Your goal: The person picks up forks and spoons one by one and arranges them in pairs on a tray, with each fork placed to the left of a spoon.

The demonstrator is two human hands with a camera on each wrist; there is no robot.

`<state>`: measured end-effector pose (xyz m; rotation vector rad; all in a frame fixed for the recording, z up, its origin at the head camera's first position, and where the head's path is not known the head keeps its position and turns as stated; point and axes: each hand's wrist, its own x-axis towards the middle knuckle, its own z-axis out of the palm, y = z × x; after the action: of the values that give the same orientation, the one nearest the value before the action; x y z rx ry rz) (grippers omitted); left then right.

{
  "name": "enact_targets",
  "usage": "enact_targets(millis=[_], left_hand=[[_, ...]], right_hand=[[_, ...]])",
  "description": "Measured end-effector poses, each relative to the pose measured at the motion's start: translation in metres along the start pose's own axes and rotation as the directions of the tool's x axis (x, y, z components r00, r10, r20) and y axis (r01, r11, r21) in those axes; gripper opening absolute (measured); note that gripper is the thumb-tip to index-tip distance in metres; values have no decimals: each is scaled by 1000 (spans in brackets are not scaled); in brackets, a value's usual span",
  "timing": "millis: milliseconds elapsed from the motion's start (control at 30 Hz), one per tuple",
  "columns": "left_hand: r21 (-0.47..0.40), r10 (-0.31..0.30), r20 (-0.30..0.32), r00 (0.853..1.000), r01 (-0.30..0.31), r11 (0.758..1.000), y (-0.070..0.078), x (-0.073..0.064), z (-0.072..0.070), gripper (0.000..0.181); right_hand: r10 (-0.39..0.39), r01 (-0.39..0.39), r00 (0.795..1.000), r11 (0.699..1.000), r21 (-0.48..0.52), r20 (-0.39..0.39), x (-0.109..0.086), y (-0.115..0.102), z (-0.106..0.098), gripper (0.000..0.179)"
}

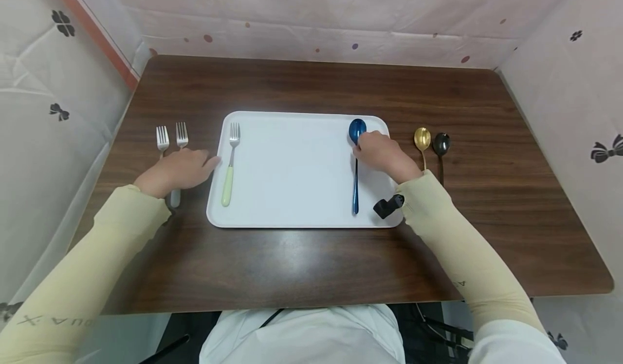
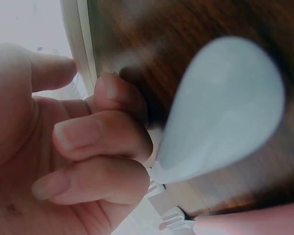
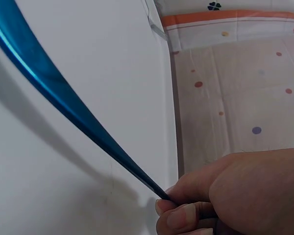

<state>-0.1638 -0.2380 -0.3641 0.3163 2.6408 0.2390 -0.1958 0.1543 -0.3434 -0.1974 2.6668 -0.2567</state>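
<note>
Blue and glossy, seemingly metal: the long spoon (image 1: 356,191) over the right part of the white tray (image 1: 292,169), bowl toward the far edge. Your right hand (image 1: 382,156) pinches it at the slim neck below the bowl, fingers (image 3: 181,218) narrowed on the stem. Expect a light, stiff, sturdy piece, though slick; the neck may roll in a fingertip pinch, while the broader handle end should give a flatter hold. Whether its full length touches the tray, you cannot tell from these angles. Near the tray's left edge lies a green-handled fork (image 1: 227,183). Beyond, on the tabletop (image 1: 292,266), a gold spoon (image 1: 422,139) and a black spoon (image 1: 441,145) lie to your right; to your left, two forks (image 1: 182,134) are partly hidden by your left hand (image 1: 180,170), its fingers loosely curled around nothing.
</note>
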Motion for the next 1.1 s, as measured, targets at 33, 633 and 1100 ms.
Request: enact_targets(millis=[33, 633, 1100], left_hand=[[-1, 0, -2, 1000, 0, 1000, 0, 0, 0, 66], [-9, 5, -22, 1000, -5, 1000, 3, 0, 2, 63], [-10, -2, -27, 1000, 2, 1000, 3, -1, 1, 62]], right_hand=[[-2, 2, 1000, 1000, 1, 2, 0, -2, 0, 31], [-7, 7, 1000, 1000, 4, 14, 6, -22, 7, 36], [-26, 26, 1000, 1000, 6, 6, 11, -29, 8, 34]])
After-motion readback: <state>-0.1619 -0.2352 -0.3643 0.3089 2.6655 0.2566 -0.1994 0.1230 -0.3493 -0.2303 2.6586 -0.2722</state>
